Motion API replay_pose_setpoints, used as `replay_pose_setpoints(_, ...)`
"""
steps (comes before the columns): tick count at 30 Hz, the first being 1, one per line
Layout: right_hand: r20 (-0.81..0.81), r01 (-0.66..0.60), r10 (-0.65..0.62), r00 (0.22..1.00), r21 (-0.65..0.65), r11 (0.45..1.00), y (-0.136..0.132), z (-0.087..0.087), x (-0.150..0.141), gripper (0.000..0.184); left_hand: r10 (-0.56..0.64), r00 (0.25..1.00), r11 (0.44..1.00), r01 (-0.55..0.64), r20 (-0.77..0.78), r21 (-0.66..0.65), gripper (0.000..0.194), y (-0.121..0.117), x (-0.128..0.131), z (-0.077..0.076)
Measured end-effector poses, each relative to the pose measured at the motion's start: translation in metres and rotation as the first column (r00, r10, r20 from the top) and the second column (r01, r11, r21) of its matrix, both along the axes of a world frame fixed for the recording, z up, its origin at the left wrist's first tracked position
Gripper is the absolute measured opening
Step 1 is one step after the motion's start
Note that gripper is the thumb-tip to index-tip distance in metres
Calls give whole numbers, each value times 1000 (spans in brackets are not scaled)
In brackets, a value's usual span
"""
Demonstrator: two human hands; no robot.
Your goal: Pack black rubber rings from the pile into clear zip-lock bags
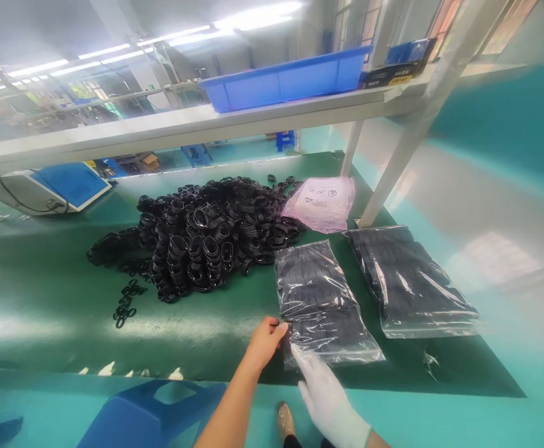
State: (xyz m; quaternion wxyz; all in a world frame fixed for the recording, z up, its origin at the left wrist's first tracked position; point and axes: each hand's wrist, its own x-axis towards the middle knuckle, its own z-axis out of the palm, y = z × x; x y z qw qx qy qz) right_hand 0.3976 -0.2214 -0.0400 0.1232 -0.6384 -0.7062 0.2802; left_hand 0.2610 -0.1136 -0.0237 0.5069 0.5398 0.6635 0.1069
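A clear plastic bag (321,289) packed with rows of black parts lies flat on the green table, straight in front of me. My left hand (267,339), bare, is at its lower left edge, with thumb and fingers closed on the plastic there. My right hand (325,395) wears a white glove. Its fingers reach forward, and a fingertip meets the same edge just below the left hand; the thumb stands apart. Left of the bag rises a big heap of black oval rings (206,230), many bundled in stacks.
A second filled bag (412,280) lies to the right, beside a shelf post (407,143). Behind is a pinkish plastic bag (323,202). Loose rings (125,305) lie at left. Overhead, a shelf (160,127) carries a blue bin (290,81). A blue stool (136,417) stands below the table edge.
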Motion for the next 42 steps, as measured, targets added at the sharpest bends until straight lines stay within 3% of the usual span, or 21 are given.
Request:
replay_pose_setpoints(4, -85, 171, -167, 982, 38, 985, -19, -10, 33, 38, 9, 979, 965, 45, -204, 258, 24, -13, 4, 30)
replay_pose_setpoints(7, -132, 337, -335, 933, -12, 942, -20, -19, 44, 30, -160, 963, 874, 240, -215, 423, 17, -16, 33, 42)
replay_pose_setpoints(10, -114, 452, -454, 884, -42, 891, -12, -21, 46, 35, -339, 914, 784, 406, -224, 470, 20, -9, 65, 39)
replay_pose_setpoints(15, -2, 355, -355, 935, 3, 935, -3, -11, 42, 35, -461, 820, 722, 568, -338, 394, 24, 9, 83, 28)
replay_pose_setpoints(20, 56, 454, -452, 890, -32, 890, 4, -15, 38, 34, -512, 777, 723, 620, -365, 305, 29, 12, 80, 29)
replay_pose_setpoints(26, 27, 643, -644, 765, -99, 760, 10, -15, 36, 29, -502, 796, 754, 594, -338, 281, 38, 12, 82, 30)
replay_pose_setpoints(33, -95, 716, -713, 695, 0, 698, 12, -21, 35, 32, -545, 814, 756, 581, -202, 301, 45, 14, 74, 35)
replay_pose_setpoints(39, -217, 660, -648, 730, -20, 751, -4, -28, 43, 33, -416, 892, 822, 453, -179, 345, 23, 1, 55, 58)
replay_pose_setpoints(42, -259, 614, -592, 764, 8, 789, -15, -26, 45, 38, -506, 837, 804, 545, -207, 237, 15, -27, 44, 61)
